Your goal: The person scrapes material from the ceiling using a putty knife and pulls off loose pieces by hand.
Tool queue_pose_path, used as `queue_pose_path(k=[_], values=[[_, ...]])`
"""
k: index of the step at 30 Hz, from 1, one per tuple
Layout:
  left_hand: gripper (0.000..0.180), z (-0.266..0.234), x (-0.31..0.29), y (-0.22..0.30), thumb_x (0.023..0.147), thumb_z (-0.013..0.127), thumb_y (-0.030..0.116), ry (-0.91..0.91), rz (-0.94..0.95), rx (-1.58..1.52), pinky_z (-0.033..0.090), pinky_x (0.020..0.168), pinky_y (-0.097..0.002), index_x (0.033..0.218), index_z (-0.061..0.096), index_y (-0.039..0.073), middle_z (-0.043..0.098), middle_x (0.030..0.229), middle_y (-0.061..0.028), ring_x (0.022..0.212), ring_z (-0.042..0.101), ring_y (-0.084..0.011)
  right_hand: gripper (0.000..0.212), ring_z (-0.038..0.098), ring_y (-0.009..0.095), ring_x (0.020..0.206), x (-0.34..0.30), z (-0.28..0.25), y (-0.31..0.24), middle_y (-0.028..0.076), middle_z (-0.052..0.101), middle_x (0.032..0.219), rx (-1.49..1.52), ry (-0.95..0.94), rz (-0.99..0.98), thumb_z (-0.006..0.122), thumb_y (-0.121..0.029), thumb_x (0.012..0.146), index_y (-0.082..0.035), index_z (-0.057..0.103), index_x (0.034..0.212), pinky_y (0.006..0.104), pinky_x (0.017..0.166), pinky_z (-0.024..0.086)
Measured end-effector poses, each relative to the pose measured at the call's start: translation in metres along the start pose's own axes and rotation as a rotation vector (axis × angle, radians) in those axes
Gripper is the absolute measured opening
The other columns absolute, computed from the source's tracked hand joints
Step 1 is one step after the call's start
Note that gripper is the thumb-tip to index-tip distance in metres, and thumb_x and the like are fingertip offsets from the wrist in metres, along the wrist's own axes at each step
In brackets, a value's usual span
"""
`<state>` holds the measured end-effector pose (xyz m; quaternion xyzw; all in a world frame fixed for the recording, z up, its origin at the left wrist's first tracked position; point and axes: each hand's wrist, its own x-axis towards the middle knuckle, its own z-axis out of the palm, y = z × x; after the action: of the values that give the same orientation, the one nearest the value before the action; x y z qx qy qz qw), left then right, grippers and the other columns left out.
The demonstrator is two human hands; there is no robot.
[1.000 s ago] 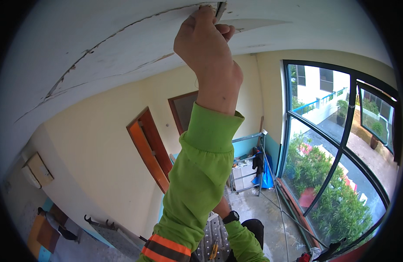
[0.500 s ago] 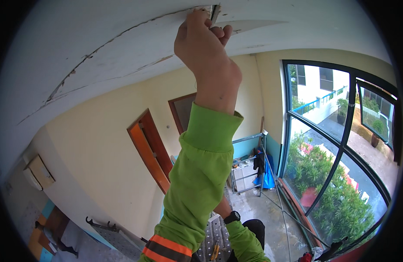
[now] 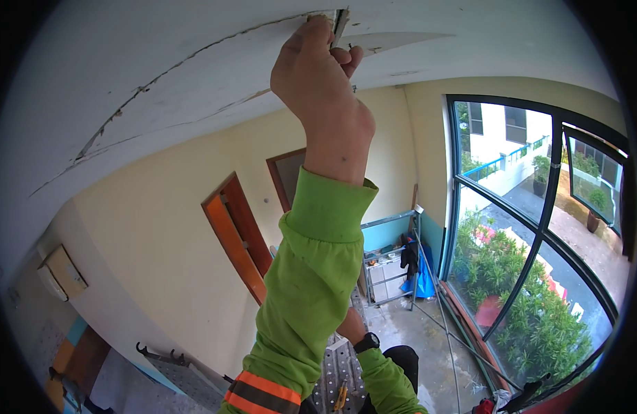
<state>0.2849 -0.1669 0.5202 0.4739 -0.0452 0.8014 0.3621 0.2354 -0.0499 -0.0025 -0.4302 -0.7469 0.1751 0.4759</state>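
Note:
My left hand [image 3: 315, 76] is raised to the ceiling, its fingers bent and pinched together at the edge of a narrow gap [image 3: 340, 26] in the white ceiling board [image 3: 215, 76]. What the fingertips grip, if anything, is hidden behind them. A long ragged crack [image 3: 170, 67] runs from the gap toward the left. Below, my right hand [image 3: 351, 324], with a black watch [image 3: 366, 342] at its wrist, is mostly covered by my green left sleeve [image 3: 308, 276]; its fingers do not show. Under it, an orange-handled tool [image 3: 341, 395] lies on a perforated metal platform [image 3: 329, 369].
Metal scaffold tubes [image 3: 429, 265] stand beyond the platform, near a blue bag [image 3: 422, 276] and white boxes [image 3: 386, 279]. A large black-framed window [image 3: 553, 207] fills the right side. An orange-brown door [image 3: 235, 238] is in the cream wall, and a wall-mounted box [image 3: 62, 271] is at far left.
My left hand and forearm have shifted slightly left, and the hand has turned a little, still at the ceiling gap. My right arm stays where it was.

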Motion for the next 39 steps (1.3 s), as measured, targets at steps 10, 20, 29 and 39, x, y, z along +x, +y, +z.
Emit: queue_pose_path(k=[10, 20, 29, 39], values=[[0.012, 0.002, 0.007, -0.003, 0.086, 0.058, 0.01, 0.009, -0.003, -0.045, 0.056, 0.082, -0.0382, 0.086, 0.05, 0.001, 0.044, 0.083, -0.0031, 0.066, 0.043, -0.0116, 0.026, 0.061, 0.046, 0.068, 0.001, 0.002, 0.003, 0.025, 0.063, 0.071, 0.026, 0.052, -0.006, 0.061, -0.028, 0.087, -0.003, 0.053, 0.086, 0.0568, 0.061, 0.048], [0.015, -0.012, 0.007, -0.007, 0.086, 0.058, 0.011, 0.005, -0.001, -0.013, 0.057, 0.079, -0.0389, 0.091, 0.05, 0.0, 0.046, 0.089, -0.0053, 0.067, 0.044, -0.0149, 0.028, 0.06, 0.048, 0.069, 0.005, -0.03, -0.025, 0.026, 0.062, 0.07, 0.01, 0.088, 0.158, 0.061, -0.029, 0.087, -0.002, 0.053, 0.089, 0.0572, 0.061, 0.047], [0.017, -0.011, 0.014, -0.007, 0.086, 0.062, 0.013, -0.021, 0.121, 0.076, 0.055, 0.078, -0.0399, 0.095, 0.057, -0.001, 0.05, 0.09, -0.0053, 0.068, 0.046, -0.0154, 0.03, 0.06, 0.05, 0.075, 0.007, -0.035, -0.03, 0.029, 0.063, 0.078, 0.04, 0.077, 0.262, 0.06, -0.032, 0.088, -0.003, 0.053, 0.092, 0.0593, 0.065, 0.046], [0.011, -0.024, 0.021, -0.005, 0.085, 0.055, 0.011, -0.08, -0.015, 0.037, 0.056, 0.079, -0.0398, 0.082, 0.055, 0.0, 0.05, 0.085, -0.0059, 0.066, 0.047, -0.0147, 0.036, 0.061, 0.043, 0.083, 0.012, -0.081, -0.013, 0.028, 0.06, 0.088, 0.278, 0.218, 0.293, 0.057, -0.008, 0.084, 0.006, 0.041, 0.113, 0.0504, 0.071, 0.047]])
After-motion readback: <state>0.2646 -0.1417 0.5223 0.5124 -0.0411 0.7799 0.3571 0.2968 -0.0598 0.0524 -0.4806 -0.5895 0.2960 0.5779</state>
